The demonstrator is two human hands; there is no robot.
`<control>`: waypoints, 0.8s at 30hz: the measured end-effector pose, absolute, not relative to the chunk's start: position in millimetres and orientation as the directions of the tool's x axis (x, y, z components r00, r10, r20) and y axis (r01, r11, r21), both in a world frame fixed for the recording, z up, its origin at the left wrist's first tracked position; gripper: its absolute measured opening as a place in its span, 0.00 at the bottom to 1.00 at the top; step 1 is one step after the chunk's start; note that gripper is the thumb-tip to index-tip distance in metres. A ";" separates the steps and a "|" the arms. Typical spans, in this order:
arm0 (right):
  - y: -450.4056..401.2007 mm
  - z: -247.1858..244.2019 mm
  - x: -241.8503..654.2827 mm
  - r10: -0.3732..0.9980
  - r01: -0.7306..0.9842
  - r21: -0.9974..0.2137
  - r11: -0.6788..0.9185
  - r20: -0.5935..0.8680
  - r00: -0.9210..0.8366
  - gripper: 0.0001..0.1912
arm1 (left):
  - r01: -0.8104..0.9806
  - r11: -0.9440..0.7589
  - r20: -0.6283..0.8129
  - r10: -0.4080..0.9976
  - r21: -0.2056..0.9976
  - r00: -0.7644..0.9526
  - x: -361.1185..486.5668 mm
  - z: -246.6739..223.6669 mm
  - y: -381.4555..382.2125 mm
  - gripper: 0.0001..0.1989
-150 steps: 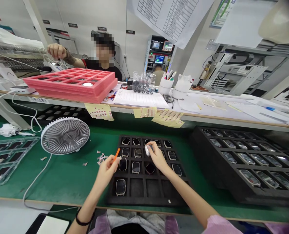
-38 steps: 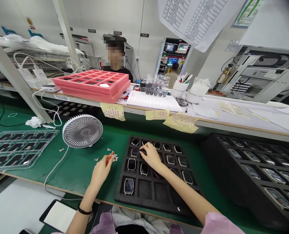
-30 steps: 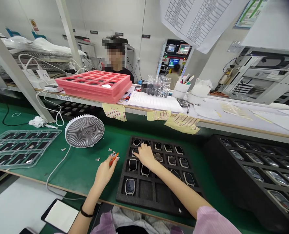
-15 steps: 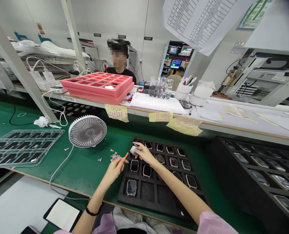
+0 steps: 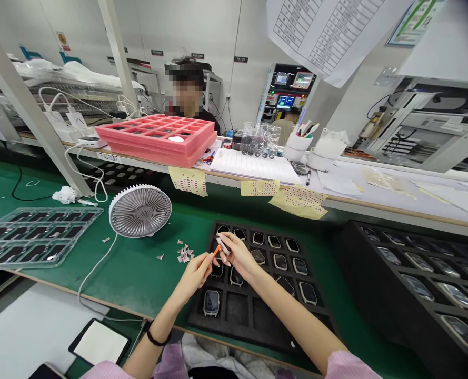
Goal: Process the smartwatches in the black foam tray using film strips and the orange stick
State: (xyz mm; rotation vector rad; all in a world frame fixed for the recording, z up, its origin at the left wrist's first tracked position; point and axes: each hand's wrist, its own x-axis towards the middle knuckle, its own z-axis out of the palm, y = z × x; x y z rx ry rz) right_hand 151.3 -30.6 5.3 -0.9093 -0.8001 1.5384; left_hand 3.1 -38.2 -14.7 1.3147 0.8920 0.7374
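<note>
Both hands [image 5: 213,260] meet above the upper left of a black foam tray [image 5: 257,337], seen from the head camera. The left hand [image 5: 194,272] is closed in a pinch on a slim orange stick [image 5: 216,251], whose tip points toward the right hand. The right hand [image 5: 237,255] pinches a small pale part [image 5: 222,245] between its fingertips [image 5: 228,242]. This part is too small to identify, and it sits just beside the stick's tip; whether they touch cannot be told.

Below the hands, the tray's cells hold dark smartwatch bodies [image 5: 211,302] with pale rims, while a few cells in the bottom row hold nothing. The hands and wrists partly hide the cells directly beneath them. A small heap of paper scraps [image 5: 185,253] lies on the green desk [image 5: 99,273], just left of the tray and near the left hand. Farther left stand a grey desk fan [image 5: 139,211] and a clear plastic tray [image 5: 40,237]. To the right, a second black foam tray [image 5: 407,295] holds rows of watch bodies. A stack of pink foam trays [image 5: 155,139] sits on the raised shelf [image 5: 336,202] ahead, and a co-worker [image 5: 186,89] sits beyond it, hands out of sight.
</note>
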 end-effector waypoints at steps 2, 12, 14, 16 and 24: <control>-30.8 5.5 151.1 0.988 -0.473 -0.867 -0.153 -0.131 -0.080 0.21 | 0.035 0.113 -0.116 0.867 0.993 0.485 3.1 -16.5 -37.5 0.27; -33.6 4.2 150.5 0.992 -0.440 -0.889 -0.128 -0.115 -0.055 0.19 | 0.038 0.088 -0.096 0.875 0.995 0.475 5.9 -18.3 -39.4 0.27; -33.4 3.3 150.0 0.992 -0.435 -0.892 -0.123 -0.110 -0.054 0.19 | 0.036 0.095 -0.101 0.873 0.995 0.477 6.1 -18.6 -39.6 0.27; -33.8 3.2 149.7 0.994 -0.413 -0.904 -0.112 -0.102 -0.046 0.19 | 0.037 0.091 -0.097 0.874 0.995 0.477 5.4 -18.3 -39.4 0.27; -40.2 12.3 141.5 0.981 -0.537 -0.825 -0.179 -0.110 -0.158 0.19 | -0.009 0.074 -0.060 0.869 0.997 0.491 4.6 -2.3 -44.4 0.27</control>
